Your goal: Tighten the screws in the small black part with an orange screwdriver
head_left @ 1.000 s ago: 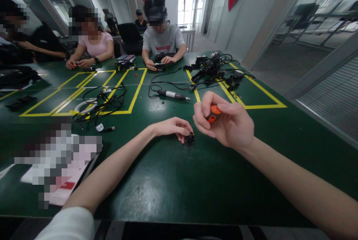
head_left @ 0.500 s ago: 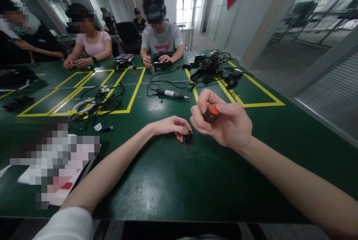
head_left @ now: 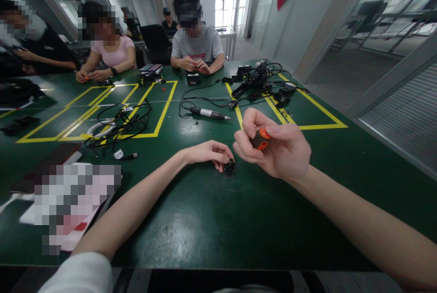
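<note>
My right hand grips the small orange-and-black tool above the desk, toward its near edge; it looks light, stiff and likely slick, best pinched round its body, while my left hand pinches the black part sitting on the desk.

Orange-black tool aloft; black knob upright

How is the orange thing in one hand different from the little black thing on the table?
The orange and black piece is up in the air, pinched in the right hand; the little black part sits on the green table, held by the left hand. The orange and black piece has two colours; the little black part is all dark. Both are small.
</note>
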A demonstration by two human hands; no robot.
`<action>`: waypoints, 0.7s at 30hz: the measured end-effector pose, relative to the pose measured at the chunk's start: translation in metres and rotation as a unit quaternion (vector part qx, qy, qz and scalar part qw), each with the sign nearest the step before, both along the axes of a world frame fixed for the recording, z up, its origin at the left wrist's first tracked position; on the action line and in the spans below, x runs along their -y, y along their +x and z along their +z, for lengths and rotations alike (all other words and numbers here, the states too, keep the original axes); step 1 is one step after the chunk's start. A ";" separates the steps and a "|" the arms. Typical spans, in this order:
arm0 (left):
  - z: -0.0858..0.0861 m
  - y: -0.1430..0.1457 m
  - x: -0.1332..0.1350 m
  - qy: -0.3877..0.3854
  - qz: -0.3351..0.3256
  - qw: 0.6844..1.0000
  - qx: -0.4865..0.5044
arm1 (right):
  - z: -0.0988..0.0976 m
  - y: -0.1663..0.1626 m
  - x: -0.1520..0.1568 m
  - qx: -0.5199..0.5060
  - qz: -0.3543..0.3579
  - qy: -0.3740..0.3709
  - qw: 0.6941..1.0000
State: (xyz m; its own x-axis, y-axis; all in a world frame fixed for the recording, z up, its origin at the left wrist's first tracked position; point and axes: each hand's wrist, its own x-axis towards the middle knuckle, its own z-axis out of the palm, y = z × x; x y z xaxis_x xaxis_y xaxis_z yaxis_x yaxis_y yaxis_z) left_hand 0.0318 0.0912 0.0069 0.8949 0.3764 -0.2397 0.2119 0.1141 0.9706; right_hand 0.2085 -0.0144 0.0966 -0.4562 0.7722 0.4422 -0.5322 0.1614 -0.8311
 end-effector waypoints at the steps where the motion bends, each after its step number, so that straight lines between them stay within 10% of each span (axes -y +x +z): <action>1: -0.001 0.000 0.000 0.001 0.002 1.000 0.001 | 0.001 0.000 0.000 0.005 -0.006 0.002 1.000; 21: 0.004 0.001 0.003 -0.002 0.011 1.000 -0.001 | 0.005 0.000 -0.001 0.037 -0.040 0.020 0.998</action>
State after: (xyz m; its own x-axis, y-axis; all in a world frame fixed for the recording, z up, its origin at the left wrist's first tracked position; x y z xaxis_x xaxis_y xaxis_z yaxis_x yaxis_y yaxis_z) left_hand 0.0324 0.0884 0.0107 0.8863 0.3942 -0.2431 0.2113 0.1229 0.9697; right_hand 0.2084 -0.0130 0.1013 -0.4266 0.7902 0.4399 -0.4534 0.2340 -0.8600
